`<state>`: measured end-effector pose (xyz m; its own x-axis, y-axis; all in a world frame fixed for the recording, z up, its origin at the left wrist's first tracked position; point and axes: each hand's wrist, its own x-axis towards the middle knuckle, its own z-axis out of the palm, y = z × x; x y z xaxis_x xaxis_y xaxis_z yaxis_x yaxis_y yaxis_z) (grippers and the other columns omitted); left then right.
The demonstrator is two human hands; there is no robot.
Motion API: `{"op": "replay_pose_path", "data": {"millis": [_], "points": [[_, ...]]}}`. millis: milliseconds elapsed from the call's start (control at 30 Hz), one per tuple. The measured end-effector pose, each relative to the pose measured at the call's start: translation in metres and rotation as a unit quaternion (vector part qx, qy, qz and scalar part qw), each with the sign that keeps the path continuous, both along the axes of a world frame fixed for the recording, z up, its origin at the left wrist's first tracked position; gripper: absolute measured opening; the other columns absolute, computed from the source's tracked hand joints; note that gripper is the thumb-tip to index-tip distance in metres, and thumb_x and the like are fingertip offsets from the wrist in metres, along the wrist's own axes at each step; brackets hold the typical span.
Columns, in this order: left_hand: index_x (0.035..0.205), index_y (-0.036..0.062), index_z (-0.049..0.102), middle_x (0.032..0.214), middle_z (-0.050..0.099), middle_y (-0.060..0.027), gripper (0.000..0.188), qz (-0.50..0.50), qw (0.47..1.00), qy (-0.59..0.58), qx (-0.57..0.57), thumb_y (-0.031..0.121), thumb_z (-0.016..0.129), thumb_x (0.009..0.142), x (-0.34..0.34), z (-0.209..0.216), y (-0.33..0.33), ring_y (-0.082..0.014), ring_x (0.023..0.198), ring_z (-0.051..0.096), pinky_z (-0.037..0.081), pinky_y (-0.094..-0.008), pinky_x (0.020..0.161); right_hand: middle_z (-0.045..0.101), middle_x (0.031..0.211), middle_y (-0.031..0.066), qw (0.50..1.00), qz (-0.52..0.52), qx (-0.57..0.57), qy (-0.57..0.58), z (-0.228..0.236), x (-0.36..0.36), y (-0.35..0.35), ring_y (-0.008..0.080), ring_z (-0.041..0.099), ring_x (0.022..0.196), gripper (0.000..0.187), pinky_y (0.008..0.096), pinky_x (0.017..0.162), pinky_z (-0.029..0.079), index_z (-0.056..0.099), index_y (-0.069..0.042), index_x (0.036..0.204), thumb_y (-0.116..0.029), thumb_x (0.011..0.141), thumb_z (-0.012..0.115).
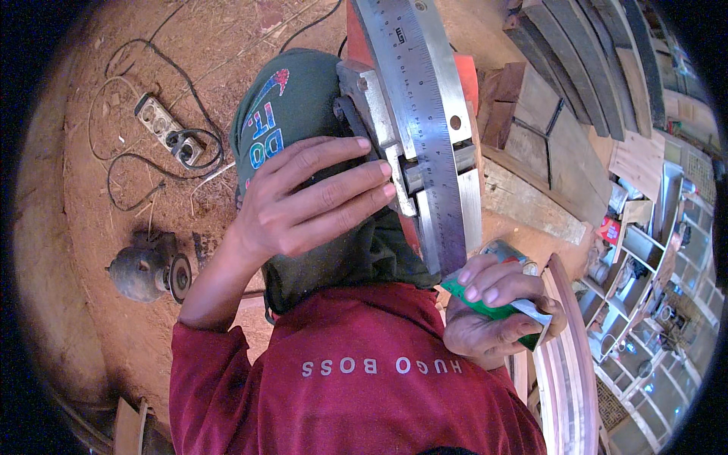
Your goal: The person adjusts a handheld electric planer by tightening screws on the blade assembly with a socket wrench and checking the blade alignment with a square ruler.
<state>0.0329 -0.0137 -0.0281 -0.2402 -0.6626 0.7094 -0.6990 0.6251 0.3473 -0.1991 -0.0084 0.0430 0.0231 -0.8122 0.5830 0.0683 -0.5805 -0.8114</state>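
A silver-and-red planer (468,205) stands in front of me, its flat metal bed crossed by a cutter slot. A steel try square lies with its marked blade (432,140) along the bed and over the slot. My right hand (500,307) is closed around its green handle (485,302), near the bed's near end. My left hand (315,197) lies with fingers stretched out, the fingertips touching the planer's left side by the slot. Behind that hand are my dark green trousers (303,83).
At left on the earthy floor lie a power strip (163,125) with black cable and a bench grinder (148,269). Curved boards (584,61) and wood blocks (538,140) are stacked at right. Laminated strips (565,364) stand at lower right, beside cluttered shelving (644,258).
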Motion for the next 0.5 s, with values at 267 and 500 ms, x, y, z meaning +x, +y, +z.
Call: {"op": "replay_pose_path", "data": {"millis": [267, 500], "points": [[0.11, 0.013, 0.077, 0.118, 0.073, -0.0023, 0.031, 0.004, 1.0, 0.006, 0.009, 0.017, 0.068, 0.081, 0.0, 0.001, 0.003, -0.0264, 0.11, 0.068, 0.061, -0.038, 0.087, 0.056, 0.08, 0.0111, 0.998, 0.017, 0.05, 0.015, 0.005, -0.017, -0.004, 0.0185, 0.053, 0.056, 0.038, 0.0359, 0.048, 0.049, 0.034, -0.014, 0.134, -0.04, 0.109, 0.045], [0.111, 0.0111, 0.078, 0.12, 0.073, -0.0031, 0.035, -0.002, 0.999, 0.024, 0.03, 0.008, 0.074, 0.076, -0.002, 0.002, 0.005, -0.0299, 0.113, 0.069, 0.06, -0.0386, 0.09, 0.056, 0.08, 0.0114, 0.999, 0.034, 0.017, 0.001, 0.003, -0.008, -0.002, 0.019, 0.053, 0.056, 0.039, 0.0364, 0.049, 0.049, 0.035, -0.014, 0.135, -0.04, 0.109, 0.047]]}}
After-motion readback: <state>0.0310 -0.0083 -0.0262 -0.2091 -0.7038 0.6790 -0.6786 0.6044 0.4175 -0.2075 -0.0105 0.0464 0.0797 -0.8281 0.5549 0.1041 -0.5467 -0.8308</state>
